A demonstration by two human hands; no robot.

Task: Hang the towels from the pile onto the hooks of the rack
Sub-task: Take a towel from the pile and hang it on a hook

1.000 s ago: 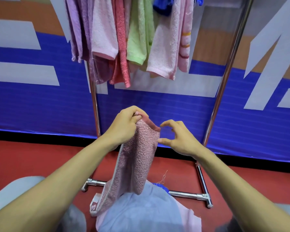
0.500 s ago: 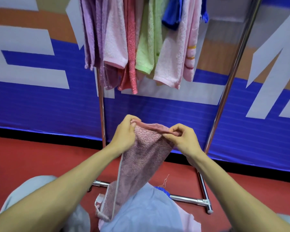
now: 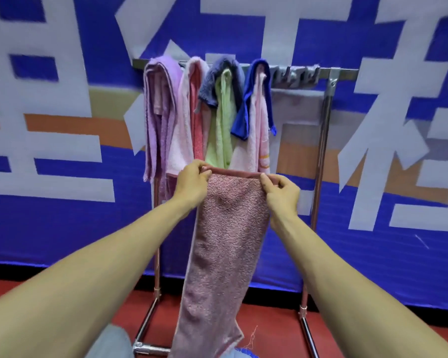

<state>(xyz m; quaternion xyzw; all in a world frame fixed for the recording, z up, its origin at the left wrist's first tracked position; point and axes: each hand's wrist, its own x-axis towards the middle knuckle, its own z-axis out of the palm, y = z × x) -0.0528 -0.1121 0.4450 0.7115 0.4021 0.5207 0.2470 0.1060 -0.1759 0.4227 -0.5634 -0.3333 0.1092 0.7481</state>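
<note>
A dusty pink towel (image 3: 225, 244) hangs lengthwise in front of me, stretched flat along its top hem. My left hand (image 3: 190, 183) pinches the hem's left corner and my right hand (image 3: 279, 191) pinches the right corner. Behind it stands the metal rack (image 3: 326, 130). Several towels hang on the left part of its top bar: a purple towel (image 3: 158, 117), a pale pink one (image 3: 184, 130), a green one (image 3: 221, 130) under a grey-blue one, and a pink one under a blue cloth (image 3: 246, 109). Bare hooks (image 3: 292, 77) show at the bar's right end.
A blue, white and orange banner wall (image 3: 62, 177) stands right behind the rack. The rack's base tubes (image 3: 150, 347) lie on the red floor (image 3: 269, 321). The edge of a pale blue cloth (image 3: 241, 353) peeks in at the bottom, below the held towel.
The view has tilted up, so the whole rack top now shows. Both hands have risen and moved apart, pulling the towel's hem out straight; the right hand now grips its corner.
</note>
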